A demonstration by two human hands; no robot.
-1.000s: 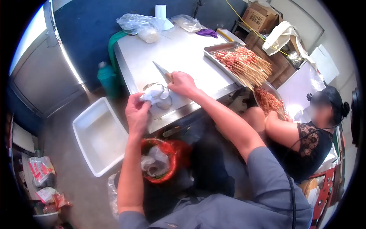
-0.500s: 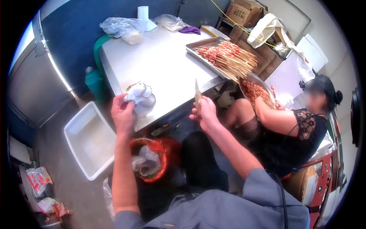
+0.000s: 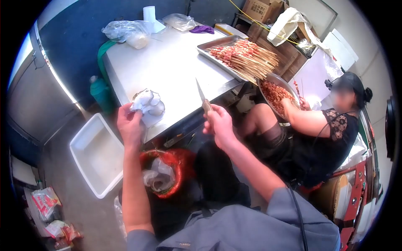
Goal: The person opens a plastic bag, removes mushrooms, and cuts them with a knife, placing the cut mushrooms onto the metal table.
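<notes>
My left hand [image 3: 130, 121] is closed on the edge of a cluster of oyster mushrooms [image 3: 149, 103], pale grey-white with overlapping caps. The cluster is at the near left corner of the steel table [image 3: 157, 62]; whether it rests on the top I cannot tell. My right hand [image 3: 219, 123] grips a small knife [image 3: 201, 93] by its wooden handle. Its blade points up and to the left, over the table's near edge and apart from the mushrooms.
A metal tray [image 3: 205, 49] of meat skewers [image 3: 245, 56] stands at the table's right. Beside it a co-worker [image 3: 307, 129] sits with a hand in a bowl of meat [image 3: 276, 95]. Below are a white tub [image 3: 75, 146] and a red-lined bucket [image 3: 178, 169]. Plastic bags [image 3: 125, 31] lie at the back.
The knife in my right hand has swung from nearly upright to leaning left. My left hand keeps its hold on the mushrooms. The co-worker's far hand now shows a raised skewer more clearly.
</notes>
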